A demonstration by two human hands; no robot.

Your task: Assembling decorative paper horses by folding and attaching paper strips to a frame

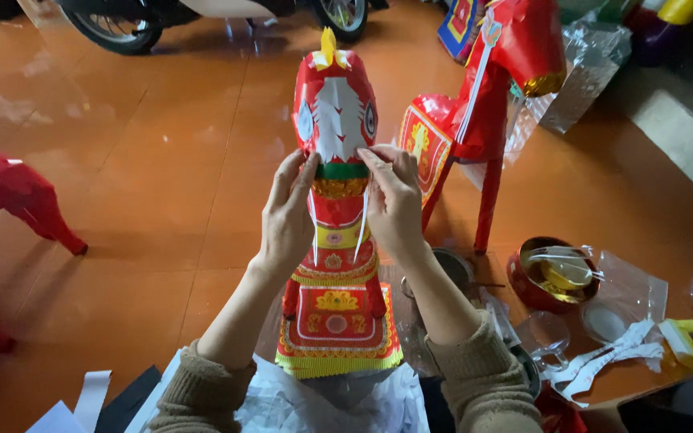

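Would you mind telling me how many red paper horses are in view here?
3, possibly more hidden. One paper horse stands between the left hand and right hand; a second horse stands behind it to the right; a third horse is cut off at the left edge.

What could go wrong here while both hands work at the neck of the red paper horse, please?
The left hand and right hand pinch thin white strips at the paper horse; these might tear. The bowl close by the right elbow could perhaps be knocked.
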